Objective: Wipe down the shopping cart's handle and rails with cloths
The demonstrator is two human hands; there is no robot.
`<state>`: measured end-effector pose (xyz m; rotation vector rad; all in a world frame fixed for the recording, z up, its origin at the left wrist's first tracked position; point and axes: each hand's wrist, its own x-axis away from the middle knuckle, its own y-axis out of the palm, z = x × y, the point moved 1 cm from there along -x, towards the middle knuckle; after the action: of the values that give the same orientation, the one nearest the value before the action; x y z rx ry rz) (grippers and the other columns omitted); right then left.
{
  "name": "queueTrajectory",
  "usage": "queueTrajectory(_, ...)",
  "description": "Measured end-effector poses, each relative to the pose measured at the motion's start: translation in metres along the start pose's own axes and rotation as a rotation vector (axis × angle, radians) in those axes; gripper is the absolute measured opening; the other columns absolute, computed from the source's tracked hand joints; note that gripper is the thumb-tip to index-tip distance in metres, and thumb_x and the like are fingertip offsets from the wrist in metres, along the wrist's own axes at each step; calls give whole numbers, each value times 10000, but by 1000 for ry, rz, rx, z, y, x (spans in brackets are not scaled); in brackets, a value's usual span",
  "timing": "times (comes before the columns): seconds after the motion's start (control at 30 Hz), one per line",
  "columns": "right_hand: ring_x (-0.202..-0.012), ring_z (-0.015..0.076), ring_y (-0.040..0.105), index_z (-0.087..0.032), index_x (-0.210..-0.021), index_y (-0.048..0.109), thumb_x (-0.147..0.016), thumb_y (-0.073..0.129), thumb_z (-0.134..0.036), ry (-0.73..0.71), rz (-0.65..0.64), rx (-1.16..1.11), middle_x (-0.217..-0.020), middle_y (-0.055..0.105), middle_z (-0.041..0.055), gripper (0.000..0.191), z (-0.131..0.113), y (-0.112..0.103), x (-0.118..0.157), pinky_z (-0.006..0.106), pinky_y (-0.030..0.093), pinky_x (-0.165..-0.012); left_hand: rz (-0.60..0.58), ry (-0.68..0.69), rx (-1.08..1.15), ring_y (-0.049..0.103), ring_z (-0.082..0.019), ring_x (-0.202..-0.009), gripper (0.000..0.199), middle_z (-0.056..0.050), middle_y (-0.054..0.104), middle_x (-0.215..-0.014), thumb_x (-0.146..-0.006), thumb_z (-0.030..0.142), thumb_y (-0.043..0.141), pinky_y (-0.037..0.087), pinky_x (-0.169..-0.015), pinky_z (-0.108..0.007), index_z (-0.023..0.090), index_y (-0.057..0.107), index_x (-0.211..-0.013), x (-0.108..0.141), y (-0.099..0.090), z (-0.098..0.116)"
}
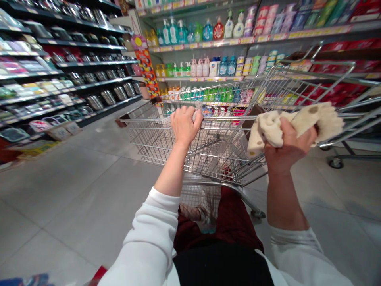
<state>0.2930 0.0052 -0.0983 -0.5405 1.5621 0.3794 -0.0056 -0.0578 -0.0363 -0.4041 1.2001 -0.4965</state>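
Left hand: fingers curled over the top rail of the wire shopping cart, gripping it. Pale patterned material shows on both sides of this hand at the rail; whether it is one piece, and whether the fingers pin it, cannot be told.

Right hand: closed around a bunched cream cloth with brown spots. The cloth spills out either side of the fist and lies in front of the right end of the near cart; firm contact between cloth and metal cannot be confirmed.

Progress, as judged from this view: the cart is held and the cloth is taken up, so the work appears under way. The cloth has not been set down, and nothing shows as finished. No rail can be told apart as dealt with or left, so the remaining amount is undetermined.

Near cart: basket of bare metal wire, dark brown corner piece at the left end. To the right, what appears to be a second cart, with a caster on the tiled floor.

Beyond the carts: shelves carrying pump bottles in several colours, with red packs to the right. An orange display strip hangs at the shelf end. Far left: dark shelving with metal pots, somewhat blurred.
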Motion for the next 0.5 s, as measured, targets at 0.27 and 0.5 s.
queueTrajectory(0.27,-1128,306,609,-245,-1097,799,-875,652,-322,-40,-290,3,-1186,698,163,277,-8,9,128,438,457,-975,-4,3,-11,597,-273,-1079,356,-67,691,-972,-1025,500,415,386,-981,-407,271,639,-867,0,0,-1)
queueTrajectory(0.5,-1121,253,622,-292,-1131,798,-899,650,-279,-74,-429,-6,-1247,718,129,276,-25,-3,175,387,427,-1017,-29,-18,19,582,-283,-1119,359,-77,677,-993,-1028,494,411,363,-1001,-413,257,627,-867,0,0,-1)
